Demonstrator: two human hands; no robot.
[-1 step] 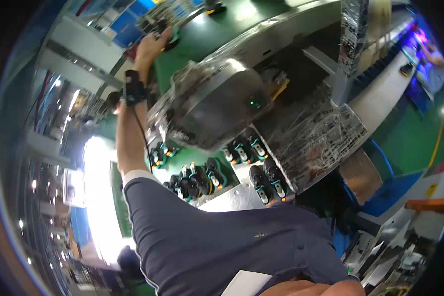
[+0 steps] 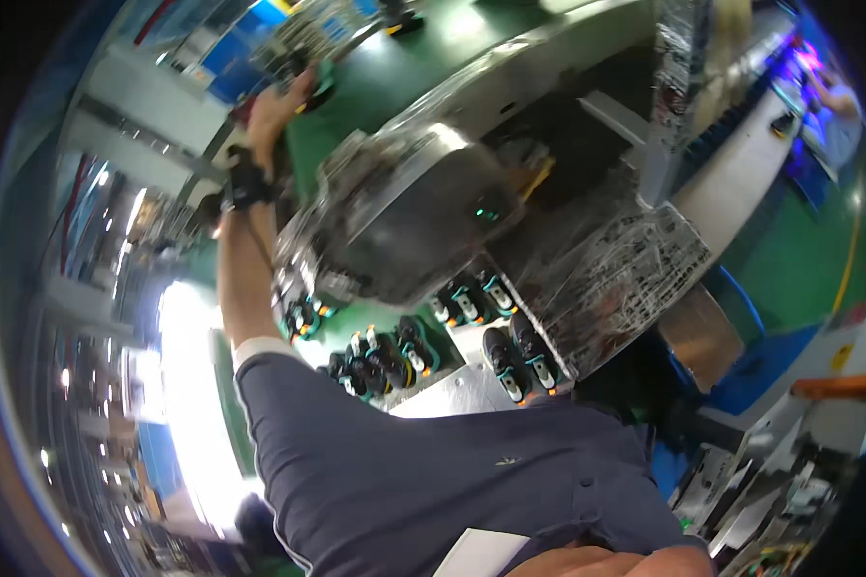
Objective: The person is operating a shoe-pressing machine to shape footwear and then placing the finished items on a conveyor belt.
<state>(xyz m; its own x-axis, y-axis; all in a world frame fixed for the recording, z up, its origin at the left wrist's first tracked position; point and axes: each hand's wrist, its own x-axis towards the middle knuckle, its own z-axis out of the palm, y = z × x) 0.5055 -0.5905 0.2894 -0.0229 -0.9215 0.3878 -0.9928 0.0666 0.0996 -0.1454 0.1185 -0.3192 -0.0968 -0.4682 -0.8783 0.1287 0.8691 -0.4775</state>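
My left arm stretches forward to the upper left, with a black device strapped on the wrist [image 2: 245, 183]. At its end my left hand [image 2: 273, 112] is closed on a dark shoe with teal trim [image 2: 323, 81], over the green belt; the fingers are partly blurred. My right hand does not show. Close to my body, several black shoes with teal soles [image 2: 385, 361] stand on a green surface. Beside them, two black shoes [image 2: 518, 358] and a few more [image 2: 471, 296] sit on a pale metal plate.
A rounded metal machine [image 2: 414, 216] wrapped in plastic film stands in the middle, beside the curving green belt [image 2: 433, 53]. A film-wrapped post [image 2: 678, 106] rises at the right. Far right, a person [image 2: 837, 115] works near purple light. A cardboard piece [image 2: 707, 337] leans below.
My left hand and the shoe have shifted slightly left. The whole view has also drifted a little. The shoes near my body stay in place.
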